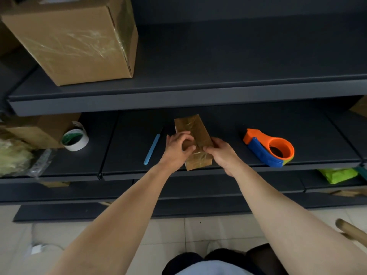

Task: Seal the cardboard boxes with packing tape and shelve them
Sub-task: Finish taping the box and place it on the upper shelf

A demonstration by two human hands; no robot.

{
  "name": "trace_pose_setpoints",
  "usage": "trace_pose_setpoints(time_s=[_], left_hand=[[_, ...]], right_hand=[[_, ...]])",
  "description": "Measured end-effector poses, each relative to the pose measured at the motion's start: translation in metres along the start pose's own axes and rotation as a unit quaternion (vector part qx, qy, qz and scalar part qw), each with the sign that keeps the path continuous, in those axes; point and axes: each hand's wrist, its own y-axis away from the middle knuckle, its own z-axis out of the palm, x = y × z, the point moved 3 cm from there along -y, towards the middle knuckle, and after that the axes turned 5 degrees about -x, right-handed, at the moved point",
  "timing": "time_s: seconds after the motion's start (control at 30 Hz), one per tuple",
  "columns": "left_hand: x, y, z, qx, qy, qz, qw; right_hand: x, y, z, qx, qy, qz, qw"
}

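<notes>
- Two hands are on one small cardboard box [193, 127], which lies on the middle shelf [228, 124] near its front edge, its long side running from 5 o'clock to 11 o'clock.
- Glossy packing tape shines over the box's top face and near end.
- Left hand [178, 148] comes in from 9 o'clock, fingers curled over the box's left side and top, gripping it.
- Right hand [223, 153] closes in from 3 o'clock, thumb and fingertips pinching the box's right edge.
- At 3 o'clock from the box, apart from it, sits an orange and blue tape dispenser [268, 148] on the same shelf.
- At 9 o'clock, just beside the left hand, lies a thin blue stick [152, 148]; what it is, I cannot tell.
- Farther out at 9 o'clock stands a tilted white tape roll [75, 139] with a green inside, leaning against a brown carton [39, 129].
- Up at 11 o'clock, on the upper shelf [218, 66], a large cardboard box [79, 40] stands with tape streaks across its front.
- Down at 4 o'clock, one level lower, a bright green cloth [337, 175] peeks out.
</notes>
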Motion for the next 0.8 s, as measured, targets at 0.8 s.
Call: trace_pose_setpoints(time_s=[0.8], left_hand=[[0.01, -0.007, 0.006, 0.032, -0.007, -0.029, 0.999]], right_hand=[[0.048, 0.021, -0.114, 0.294, 0.323, 0.174, 0.883]])
